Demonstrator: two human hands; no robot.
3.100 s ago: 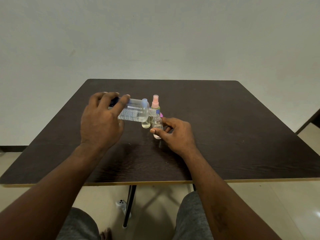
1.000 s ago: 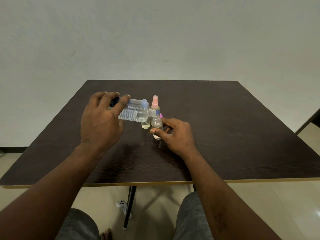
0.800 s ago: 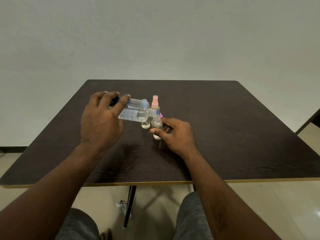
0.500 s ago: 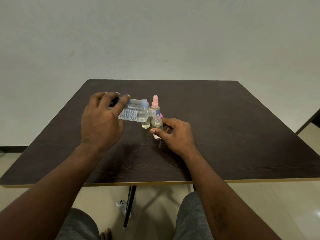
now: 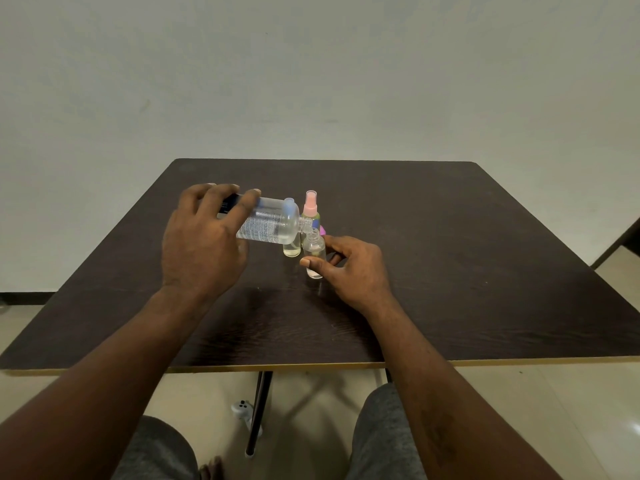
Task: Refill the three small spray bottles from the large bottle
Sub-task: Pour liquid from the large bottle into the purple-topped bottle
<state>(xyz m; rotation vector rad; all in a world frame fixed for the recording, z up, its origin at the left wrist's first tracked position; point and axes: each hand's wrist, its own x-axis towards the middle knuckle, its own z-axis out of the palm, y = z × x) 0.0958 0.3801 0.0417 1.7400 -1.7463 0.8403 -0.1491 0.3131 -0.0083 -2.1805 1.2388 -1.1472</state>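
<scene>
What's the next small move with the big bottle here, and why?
Probably tip the large bottle a touch further with the left hand: its mouth meets the neck of the open small bottle, which the right hand steadies and which looks mostly empty.

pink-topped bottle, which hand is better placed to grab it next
Probably right: the right hand sits near the pink-topped bottle, pinching the small open bottle, while the left hand grips the tilted large bottle.

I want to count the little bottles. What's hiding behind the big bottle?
A small bottle with pale yellow liquid stands behind the large bottle; only its bottom shows. Its upper part is covered, so I can't tell whether it has a cap.
</scene>
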